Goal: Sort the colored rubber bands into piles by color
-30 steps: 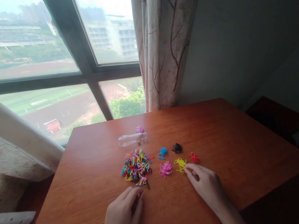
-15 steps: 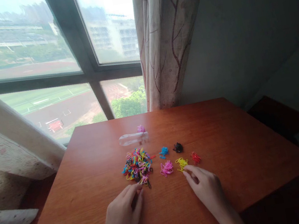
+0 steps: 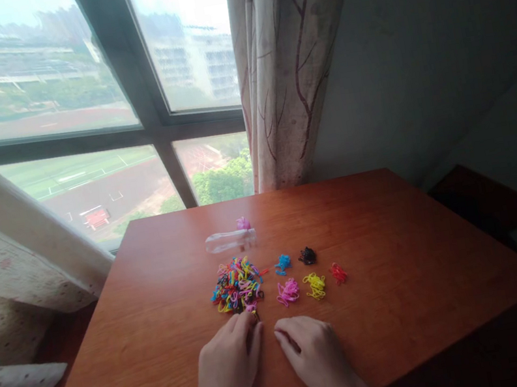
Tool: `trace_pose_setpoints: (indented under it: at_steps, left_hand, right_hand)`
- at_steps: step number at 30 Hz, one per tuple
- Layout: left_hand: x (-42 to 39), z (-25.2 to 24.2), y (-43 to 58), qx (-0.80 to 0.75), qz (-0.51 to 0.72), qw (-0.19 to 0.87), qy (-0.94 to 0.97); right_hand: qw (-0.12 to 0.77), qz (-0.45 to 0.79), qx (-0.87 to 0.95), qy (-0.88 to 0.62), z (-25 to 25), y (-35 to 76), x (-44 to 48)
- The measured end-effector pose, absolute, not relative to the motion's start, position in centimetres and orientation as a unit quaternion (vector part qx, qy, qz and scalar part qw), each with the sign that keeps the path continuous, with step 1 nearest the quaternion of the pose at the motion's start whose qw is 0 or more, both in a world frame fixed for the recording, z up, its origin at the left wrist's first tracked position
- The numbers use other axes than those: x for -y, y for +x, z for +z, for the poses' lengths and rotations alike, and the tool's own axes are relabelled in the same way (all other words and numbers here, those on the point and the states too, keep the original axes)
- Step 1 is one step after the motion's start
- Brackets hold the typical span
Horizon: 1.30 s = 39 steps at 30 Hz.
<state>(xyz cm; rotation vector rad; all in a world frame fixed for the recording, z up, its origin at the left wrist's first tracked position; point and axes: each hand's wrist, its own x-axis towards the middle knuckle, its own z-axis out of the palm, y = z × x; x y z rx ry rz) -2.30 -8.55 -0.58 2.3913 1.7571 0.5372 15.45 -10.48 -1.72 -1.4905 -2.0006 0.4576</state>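
Note:
A mixed heap of small coloured rubber bands lies on the wooden table. At its near edge my left hand has thumb and forefinger closed around a dark and yellow rubber band, partly hidden by the fingertips. My right hand is just to the right, its fingers curled together and nothing visible in them. Beyond it are separate small piles of pink bands, yellow bands, red bands, blue bands and black bands.
Behind the heap lies a clear plastic bag with a purple object by its far side. The wooden table reaches back to a window and a curtain.
My right hand has left the yellow pile and moved left and nearer to me, close to my left hand. My left hand has shifted slightly right along the heap's near edge.

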Motion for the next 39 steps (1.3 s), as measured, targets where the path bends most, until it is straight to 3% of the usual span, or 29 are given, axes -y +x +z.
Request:
trace_pose_setpoints:
  at_steps: [9, 21, 29, 39]
  left_hand:
    - [8.6, -1.0, -2.7, -0.56, 0.224, 0.049, 0.796]
    - [7.9, 0.5, -3.2, -0.535, 0.277, 0.145, 0.785]
    - [0.0, 4.9, 3.8, -0.426, 0.145, 0.13, 0.883]
    - [-4.3, 3.9, 8.5, -0.414, 0.095, 0.132, 0.895]
  right_hand:
    - [0.31, 0.199, 0.741, -0.562, -1.8, 15.8, 10.7]
    - [0.31, 0.2, 0.739, -0.563, -1.9, 15.7, 10.7]
    - [0.301, 0.182, 0.746, -0.566, -1.8, 15.7, 10.5]
    - [0.315, 0.199, 0.735, -0.566, -1.9, 15.7, 10.5]
